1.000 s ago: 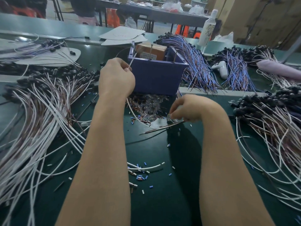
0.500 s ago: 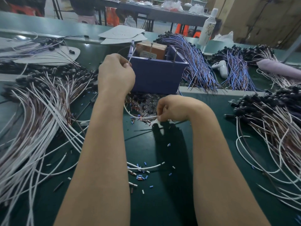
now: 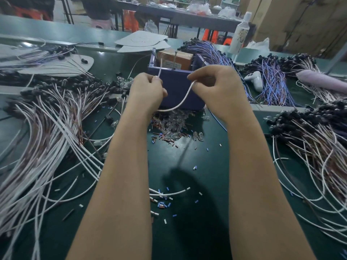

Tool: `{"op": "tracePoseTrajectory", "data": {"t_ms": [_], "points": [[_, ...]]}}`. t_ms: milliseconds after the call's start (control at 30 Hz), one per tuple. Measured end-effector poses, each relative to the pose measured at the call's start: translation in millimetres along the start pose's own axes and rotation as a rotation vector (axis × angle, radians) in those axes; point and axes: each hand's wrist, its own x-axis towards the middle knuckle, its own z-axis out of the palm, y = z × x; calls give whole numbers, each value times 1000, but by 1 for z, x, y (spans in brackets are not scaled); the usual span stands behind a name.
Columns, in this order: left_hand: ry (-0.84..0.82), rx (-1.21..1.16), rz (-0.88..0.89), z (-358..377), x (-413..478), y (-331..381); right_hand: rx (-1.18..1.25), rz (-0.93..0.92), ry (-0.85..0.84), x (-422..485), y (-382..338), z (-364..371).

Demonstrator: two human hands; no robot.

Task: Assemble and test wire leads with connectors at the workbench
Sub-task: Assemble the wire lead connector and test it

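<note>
- The left hand [image 3: 147, 90] is raised above the bench [image 3: 187, 171], its fingers curled into a loose fist that pinches a white wire lead [image 3: 179, 104] near one end; that end sticks up past the knuckles.
- The right hand [image 3: 216, 87] is level with the left and just beside it. Its thumb and forefinger are curled and pinch the same lead further along.
- Between the two hands the lead sags in a shallow loop, clear of the bench.
- Whether the right hand also holds a small part cannot be told; its fingertips are turned away.
- Directly behind both hands stands a purple box [image 3: 176, 85] with a brown carton [image 3: 175, 58] inside it.
- Below the hands, between the wrists and the box, lies a heap of small clear parts [image 3: 172, 124] mixed with short coloured sleeves.
- Out to the left of the left hand a wide fan of white and brown leads [image 3: 47, 119] with black connectors covers the bench.
- To the right of the right hand lies a similar bundle [image 3: 309, 139], also tipped with black connectors.
- Beyond the right hand lie blue and purple wires [image 3: 217, 53], a white controller [image 3: 255, 79] and a white bottle [image 3: 240, 32].
- Under the forearms, nearer the body, a loose white wire [image 3: 169, 193] and scattered sleeve pieces [image 3: 163, 204] rest on the bench.
</note>
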Motion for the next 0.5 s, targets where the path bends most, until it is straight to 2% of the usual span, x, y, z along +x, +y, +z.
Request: {"op": "tracePoseTrajectory", "data": {"t_ms": [100, 233, 333, 400, 467, 500], "points": [[34, -199, -61, -1, -1, 2, 62, -2, -84, 0, 1, 0], [129, -433, -35, -10, -4, 6, 275, -21, -131, 0, 0, 5], [102, -597, -28, -17, -3, 9, 684, 48, -218, -3, 1, 19], [55, -589, -36, -18, -2, 7, 918, 133, -332, -6, 8, 25], [-2, -480, -67, -16, -1, 3, 964, 228, -376, -7, 18, 26], [-33, -395, -86, -15, -1, 0, 935, 286, -327, -6, 24, 25]]}}
